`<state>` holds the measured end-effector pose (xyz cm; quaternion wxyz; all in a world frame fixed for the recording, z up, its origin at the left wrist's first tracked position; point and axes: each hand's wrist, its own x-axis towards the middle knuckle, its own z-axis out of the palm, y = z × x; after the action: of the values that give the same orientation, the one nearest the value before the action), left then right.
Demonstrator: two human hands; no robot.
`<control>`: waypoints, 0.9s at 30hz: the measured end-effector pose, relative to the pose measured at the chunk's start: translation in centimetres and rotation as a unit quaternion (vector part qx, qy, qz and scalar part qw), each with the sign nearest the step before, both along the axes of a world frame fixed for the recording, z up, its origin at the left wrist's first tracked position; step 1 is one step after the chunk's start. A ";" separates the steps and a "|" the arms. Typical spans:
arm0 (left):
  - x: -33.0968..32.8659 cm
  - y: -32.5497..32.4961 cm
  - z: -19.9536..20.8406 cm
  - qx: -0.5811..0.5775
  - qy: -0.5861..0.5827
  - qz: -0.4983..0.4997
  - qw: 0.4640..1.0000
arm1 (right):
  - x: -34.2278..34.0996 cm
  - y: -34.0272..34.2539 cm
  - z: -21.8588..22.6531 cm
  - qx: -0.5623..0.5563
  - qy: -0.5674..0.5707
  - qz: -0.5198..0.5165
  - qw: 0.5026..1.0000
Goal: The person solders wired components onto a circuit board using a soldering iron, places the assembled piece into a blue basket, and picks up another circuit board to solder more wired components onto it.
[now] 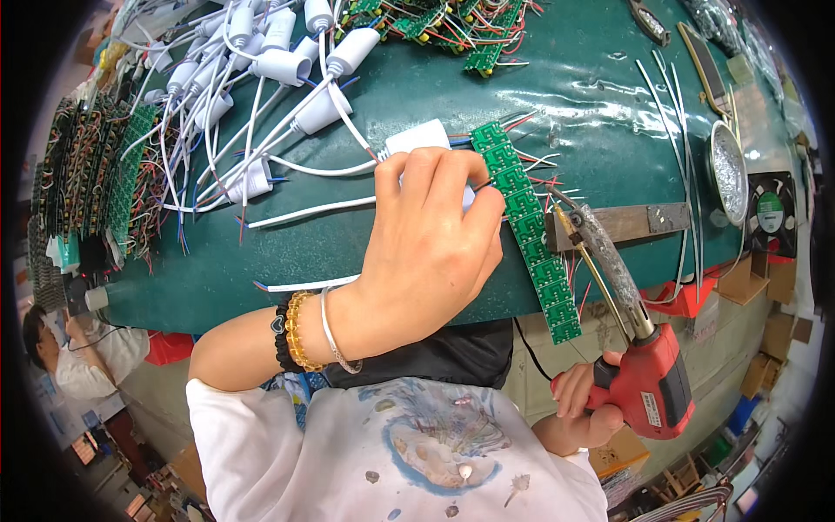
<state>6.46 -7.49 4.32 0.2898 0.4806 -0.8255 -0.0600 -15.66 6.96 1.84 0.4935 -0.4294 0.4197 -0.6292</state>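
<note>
My left hand point(435, 244) is closed in a pinch around a white plastic cap with a lead, mostly hidden under the fingers. A thin blue wire runs from the fingertips to the edge of a long green circuit board strip point(526, 222). Just above the hand, another white cap point(417, 135) lies with its wires at the strip's top end. My right hand point(584, 396) grips a red soldering gun point(648, 387), finger on the trigger area. Its tip points up toward red and white wires at the strip's right side, close to a dark flat bar point(617, 226).
White caps with cables point(322, 109) pile up at the upper left. Wired green boards point(435, 22) heap at the top, and more stacks point(91, 174) stand far left. To the right are solder wire lengths point(683, 165), a round metal dish point(727, 174) and a small fan point(770, 213). A person point(78, 357) sits beyond the left.
</note>
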 end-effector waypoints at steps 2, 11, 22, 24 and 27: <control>-0.4 -0.1 -0.3 -0.010 -0.006 0.012 1.000 | -0.1 0.2 -0.1 0.001 0.001 -0.004 1.000; -0.8 -0.3 -0.7 -0.013 0.004 0.036 0.999 | -1.8 0.7 -1.0 -0.031 0.078 0.061 0.995; -0.9 -0.3 -1.0 -0.019 0.003 0.042 0.999 | -1.3 0.4 -0.6 0.006 0.099 0.042 0.994; -0.9 -0.3 -0.9 -0.013 -0.001 0.042 0.999 | -1.3 0.8 -0.8 0.018 0.114 0.028 0.993; -1.0 -0.3 -0.8 -0.012 0.000 0.042 0.999 | -2.0 1.8 -1.7 0.018 0.113 0.023 0.993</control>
<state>5.47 -7.80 3.49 0.2977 0.5110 -0.8055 -0.0380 -17.70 8.76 0.10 0.4649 -0.4980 0.4740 -0.5577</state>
